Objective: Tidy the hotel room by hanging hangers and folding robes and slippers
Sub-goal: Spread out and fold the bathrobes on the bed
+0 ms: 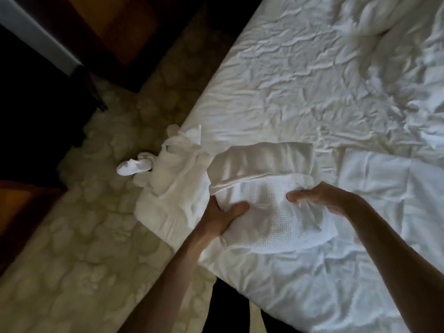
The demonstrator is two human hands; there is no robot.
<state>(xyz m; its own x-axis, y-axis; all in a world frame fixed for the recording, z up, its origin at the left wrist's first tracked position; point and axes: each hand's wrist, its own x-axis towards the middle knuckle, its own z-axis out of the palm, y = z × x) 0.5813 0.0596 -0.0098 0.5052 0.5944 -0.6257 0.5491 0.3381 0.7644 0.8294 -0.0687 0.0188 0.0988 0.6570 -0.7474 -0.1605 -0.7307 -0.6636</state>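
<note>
Much of the upper left of the frame is too dark for us to read: we make out only a pale slanted strip and brown wooden surfaces there, and a dark shape at the bottom edge between our forearms that we cannot identify. The whole picture is soft with blur. Our fingers are mostly hidden; on both hands only the thumb side shows clearly, the rest tucked under or behind cloth.

We hold a folded waffle-weave robe (264,188) in the lower middle of the frame, over the near corner of the bed (300,80). Our left hand (222,216) grips its lower left edge, thumb laid across the top of the fabric and the fingers curled beneath, out of sight. Our right hand (319,197) pinches the right edge, thumb pointing left onto the cloth. The bundle thus lies between the two hands, its folded upper part reaching up and away from them.

Just left of the robe, a second white robe (173,179) lies crumpled, draping off the bed's edge onto the patterned carpet (84,236). Beside it, further left, a white slipper (133,167) rests on the carpet.
</note>
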